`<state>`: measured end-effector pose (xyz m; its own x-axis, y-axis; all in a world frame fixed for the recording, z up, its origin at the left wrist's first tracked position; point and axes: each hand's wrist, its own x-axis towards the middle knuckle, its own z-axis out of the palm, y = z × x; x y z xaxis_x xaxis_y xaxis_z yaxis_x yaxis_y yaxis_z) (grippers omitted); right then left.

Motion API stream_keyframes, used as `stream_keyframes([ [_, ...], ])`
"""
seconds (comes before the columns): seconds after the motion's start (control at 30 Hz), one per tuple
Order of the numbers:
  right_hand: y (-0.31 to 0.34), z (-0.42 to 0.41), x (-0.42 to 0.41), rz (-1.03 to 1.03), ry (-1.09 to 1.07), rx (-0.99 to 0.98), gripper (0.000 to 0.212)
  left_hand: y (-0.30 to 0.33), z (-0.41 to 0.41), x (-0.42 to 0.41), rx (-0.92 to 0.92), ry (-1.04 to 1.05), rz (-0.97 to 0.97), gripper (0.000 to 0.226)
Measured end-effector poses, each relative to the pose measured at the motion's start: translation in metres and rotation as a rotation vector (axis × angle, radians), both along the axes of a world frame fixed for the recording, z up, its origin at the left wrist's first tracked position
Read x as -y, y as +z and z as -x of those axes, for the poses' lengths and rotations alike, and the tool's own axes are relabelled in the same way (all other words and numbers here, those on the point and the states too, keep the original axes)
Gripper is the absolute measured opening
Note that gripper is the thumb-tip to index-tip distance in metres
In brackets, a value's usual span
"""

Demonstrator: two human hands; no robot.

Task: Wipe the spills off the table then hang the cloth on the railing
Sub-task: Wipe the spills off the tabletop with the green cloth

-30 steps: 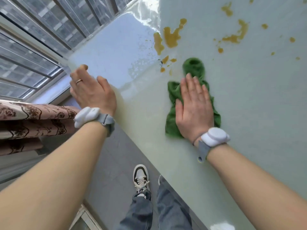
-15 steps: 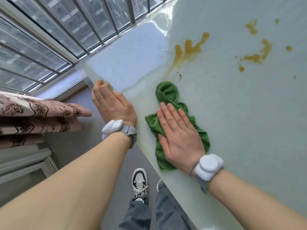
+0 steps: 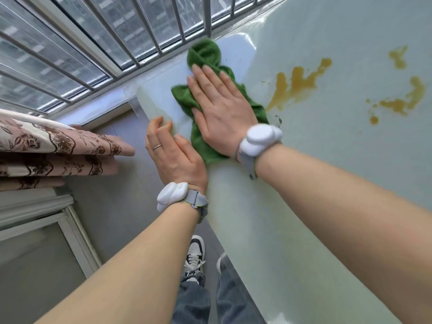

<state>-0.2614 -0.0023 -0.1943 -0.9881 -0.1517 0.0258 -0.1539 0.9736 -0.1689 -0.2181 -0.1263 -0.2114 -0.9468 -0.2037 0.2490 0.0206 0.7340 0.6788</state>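
A crumpled green cloth lies on the pale green table, near its far left corner. My right hand presses flat on the cloth, fingers spread and pointing toward the railing. My left hand rests on the table's left edge, fingers loosely curled, holding nothing. Yellow-brown spills streak the table to the right of the cloth, with more blotches farther right.
The metal railing runs along the window at the far left, just beyond the table corner. Folded patterned fabric juts out at the left. Below the table edge are grey floor, my jeans and a sneaker.
My right hand has slid the cloth away from me and to the left, toward the table's far corner by the railing. My left hand has stayed on the table edge.
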Motion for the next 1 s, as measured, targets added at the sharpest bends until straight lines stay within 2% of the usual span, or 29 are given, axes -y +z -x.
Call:
stream_keyframes([
  [0.17,0.002,0.028,0.007,-0.017,0.009,0.018,0.062,0.003,-0.001,-0.001,0.015,-0.003,0.026,0.026],
  [0.27,0.004,-0.004,0.002,0.008,0.012,0.005,0.062,0.004,-0.001,0.000,0.012,-0.017,0.020,0.025],
  [0.47,0.011,-0.090,-0.026,-0.031,0.188,0.061,0.060,0.004,0.000,0.000,0.026,-0.012,0.009,0.022],
  [0.67,0.006,-0.040,-0.015,0.001,0.308,0.048,0.059,0.004,0.000,0.000,0.041,-0.002,-0.012,0.023],
  [0.83,0.006,0.036,0.026,0.002,0.227,0.011,0.061,0.003,0.000,-0.001,0.027,0.019,-0.048,0.029],
  [1.0,0.003,0.040,0.033,-0.021,0.168,0.031,0.061,0.005,0.000,0.000,0.016,0.034,-0.069,0.030],
])
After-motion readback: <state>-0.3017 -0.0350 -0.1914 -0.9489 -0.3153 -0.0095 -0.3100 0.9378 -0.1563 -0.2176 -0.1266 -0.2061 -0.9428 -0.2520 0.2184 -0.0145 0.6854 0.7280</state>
